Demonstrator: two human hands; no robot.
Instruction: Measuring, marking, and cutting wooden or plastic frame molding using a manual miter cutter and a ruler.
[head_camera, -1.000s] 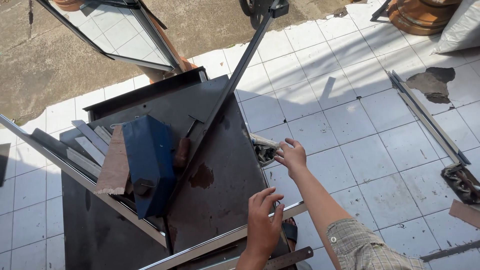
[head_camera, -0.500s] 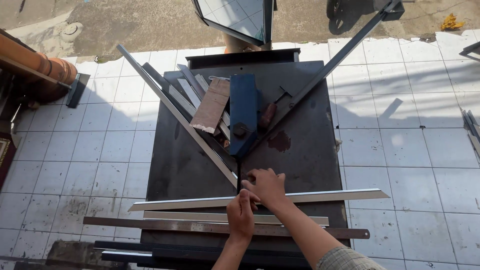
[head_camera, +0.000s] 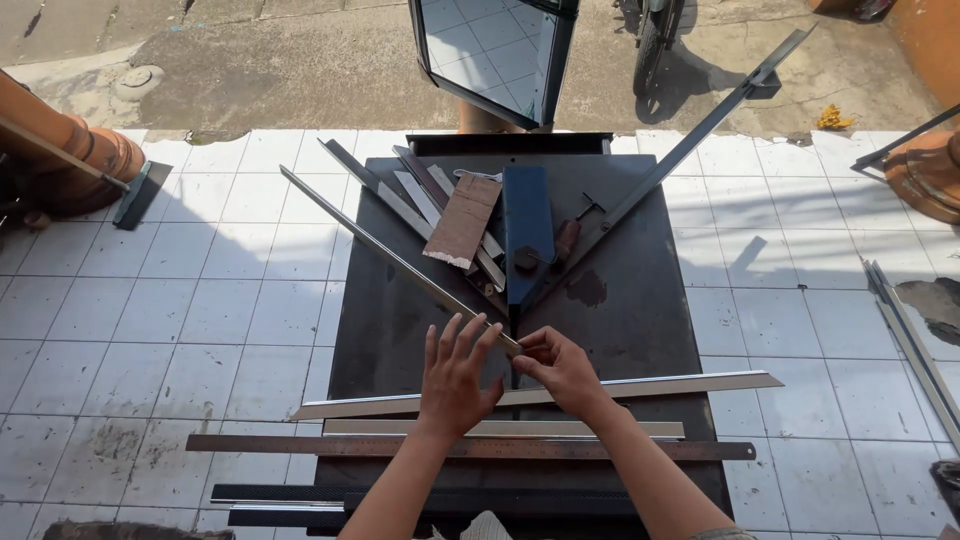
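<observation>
1. Head view, the hands: both work at the near middle of a dark metal desk (head_camera: 640, 300) that stands on a white tiled floor (head_camera: 200, 300). The left hand (head_camera: 457, 380) lies open, fingers spread flat, pressing on the near end of a long aluminium strip (head_camera: 400, 262) that runs diagonally away to the far left. The right hand (head_camera: 560, 368) is closed in a pinch at the point where that strip meets a second diagonal strip (head_camera: 660, 175) rising to the far right, so the two form a V with its corner under the fingers.

2. Same view, the surroundings: just near the hands a mitred flat bar (head_camera: 640, 386) lies crosswise, with a shorter pale bar (head_camera: 600, 430) and a long rusty brown bar (head_camera: 300, 444) nearer still. Inside the V sit a blue box-like block (head_camera: 527, 215), a brown piece of board (head_camera: 462, 220), loose offcuts and a wooden-handled tool (head_camera: 568, 238). A framed glass panel (head_camera: 490, 50) stands beyond the far edge.

3. Handling, as I judge it: the strip looks light, stiff along its length yet easily swung, since most of it overhangs the desk. Its smooth metal would slide readily, and the cut ends may be sharp. Holding it close to the corner, flat palm on top, seems steadiest.
</observation>
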